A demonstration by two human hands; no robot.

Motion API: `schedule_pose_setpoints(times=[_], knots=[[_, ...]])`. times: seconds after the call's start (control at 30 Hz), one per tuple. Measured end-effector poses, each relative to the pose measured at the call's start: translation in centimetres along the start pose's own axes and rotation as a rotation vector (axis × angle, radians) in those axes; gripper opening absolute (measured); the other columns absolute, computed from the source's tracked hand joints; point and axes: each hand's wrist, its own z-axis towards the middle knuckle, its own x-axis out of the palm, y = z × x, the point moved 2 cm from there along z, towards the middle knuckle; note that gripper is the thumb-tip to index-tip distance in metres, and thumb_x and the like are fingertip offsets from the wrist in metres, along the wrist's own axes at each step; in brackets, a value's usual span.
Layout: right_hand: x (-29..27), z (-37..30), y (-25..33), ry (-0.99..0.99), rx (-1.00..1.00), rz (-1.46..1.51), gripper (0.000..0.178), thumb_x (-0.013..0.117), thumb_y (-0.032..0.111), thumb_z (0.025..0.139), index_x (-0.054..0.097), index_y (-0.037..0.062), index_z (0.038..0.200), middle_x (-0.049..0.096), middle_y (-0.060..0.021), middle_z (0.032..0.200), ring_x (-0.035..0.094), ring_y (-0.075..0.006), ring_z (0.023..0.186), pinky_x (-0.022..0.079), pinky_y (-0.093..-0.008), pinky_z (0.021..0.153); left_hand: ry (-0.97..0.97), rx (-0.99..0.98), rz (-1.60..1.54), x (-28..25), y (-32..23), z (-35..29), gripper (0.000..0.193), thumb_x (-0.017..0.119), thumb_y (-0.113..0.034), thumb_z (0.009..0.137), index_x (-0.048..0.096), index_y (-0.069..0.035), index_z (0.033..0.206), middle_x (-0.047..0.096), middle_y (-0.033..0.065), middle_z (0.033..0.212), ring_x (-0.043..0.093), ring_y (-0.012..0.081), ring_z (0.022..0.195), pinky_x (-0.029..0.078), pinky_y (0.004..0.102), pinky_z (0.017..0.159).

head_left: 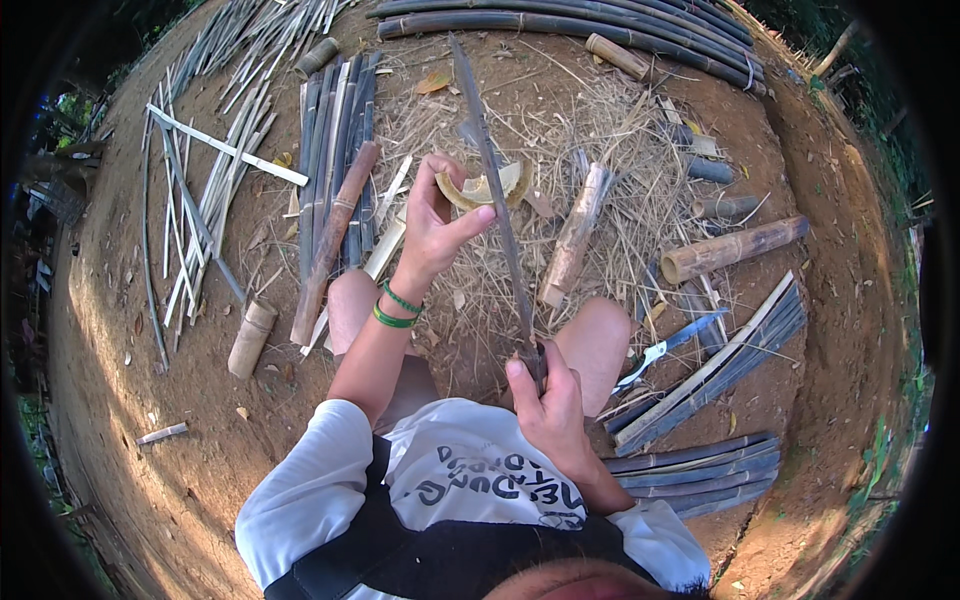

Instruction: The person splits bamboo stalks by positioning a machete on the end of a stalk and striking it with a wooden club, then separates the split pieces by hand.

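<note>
My left hand (pixel 440 222) is closed on a curved, half-round piece of bamboo (pixel 474 190), thumb on its near edge and fingers around its left end. Its cut rim and pale inside face up. In my right hand (pixel 550 408) is the dark handle of a machete (pixel 503 225). The long dark blade points away from me and crosses the right part of the bamboo piece; I cannot tell whether it touches. Just right of the blade, between my knees, lies a worn length of wood or bamboo (pixel 575 240).
Dark bamboo strips (pixel 318 165) and pale slats (pixel 225 200) lie at left. Long dark poles (pixel 560 25) cross the far side. On the right are a cut bamboo tube (pixel 735 248), a blue-bladed saw (pixel 690 333) and split bamboo (pixel 715 365). Dry shavings (pixel 630 230) cover the middle ground.
</note>
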Motion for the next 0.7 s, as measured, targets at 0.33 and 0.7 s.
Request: schedule_pose_setpoints(times=[0.33, 0.7], knots=[[0.04, 0.08, -0.52, -0.034, -0.045, 0.012, 0.042, 0.064, 0.025, 0.1, 0.057, -0.0094, 0.123, 0.067, -0.0169, 0.07, 0.068, -0.0231, 0.06, 0.05, -0.0364, 0.057, 0.003, -0.017, -0.002, 0.09, -0.41, -0.19, 0.051, 0.088, -0.011, 0.077, 0.044, -0.009, 0.104, 0.041, 0.0011, 0.101, 0.045, 0.0113, 0.094, 0.039, 0.0266, 0.089], [-0.02, 0.42, -0.58, -0.055, -0.032, -0.03, 0.035, 0.065, 0.023, 0.099, 0.059, -0.0071, 0.114, 0.064, -0.0182, 0.066, 0.067, -0.0282, 0.058, 0.048, -0.0393, 0.056, 0.004, -0.023, 0.004, 0.21, -0.04, -0.04, 0.052, 0.089, -0.013, 0.077, 0.045, -0.009, 0.104, 0.042, 0.0015, 0.103, 0.046, 0.0113, 0.095, 0.04, 0.0266, 0.09]])
